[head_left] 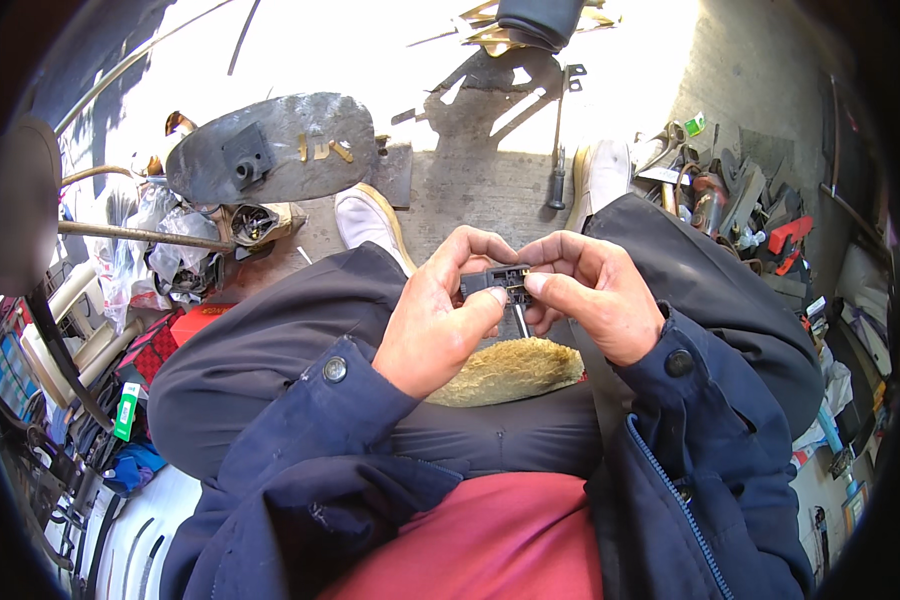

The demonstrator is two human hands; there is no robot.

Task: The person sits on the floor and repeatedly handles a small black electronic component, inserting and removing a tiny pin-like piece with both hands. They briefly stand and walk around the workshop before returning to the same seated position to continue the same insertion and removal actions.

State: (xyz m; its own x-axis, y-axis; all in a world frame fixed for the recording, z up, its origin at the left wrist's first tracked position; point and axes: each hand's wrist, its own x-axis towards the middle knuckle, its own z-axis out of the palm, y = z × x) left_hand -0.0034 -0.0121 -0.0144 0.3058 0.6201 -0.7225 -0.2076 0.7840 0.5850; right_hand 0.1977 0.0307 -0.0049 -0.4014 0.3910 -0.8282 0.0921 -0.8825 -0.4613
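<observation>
Between my legs, both hands meet over a small black plastic part [506, 274] with an open face and brass-coloured bits inside. My left hand [435, 325] is closed round its left end, the thumb lying along the lower side. The fingers of my right hand [610, 300] are closed on its right side, thumb and forefinger pinching at the brass-coloured bits. Below the part a short shiny metal rod [521, 321] points down; whether it is joined to the part or held by my fingers, I cannot tell. Under the hands lies a yellowish, rough, sponge-like pad [510, 372] across my lap.
Ahead on the left, a dark oval board [195, 150] carries a black square piece [247, 158] and several brass-coloured pieces [320, 150]. A long tool with a black handle [557, 188] lies by my right shoe [602, 175]. Plastic bags [175, 235] and mixed parts [740, 195] crowd both sides.
</observation>
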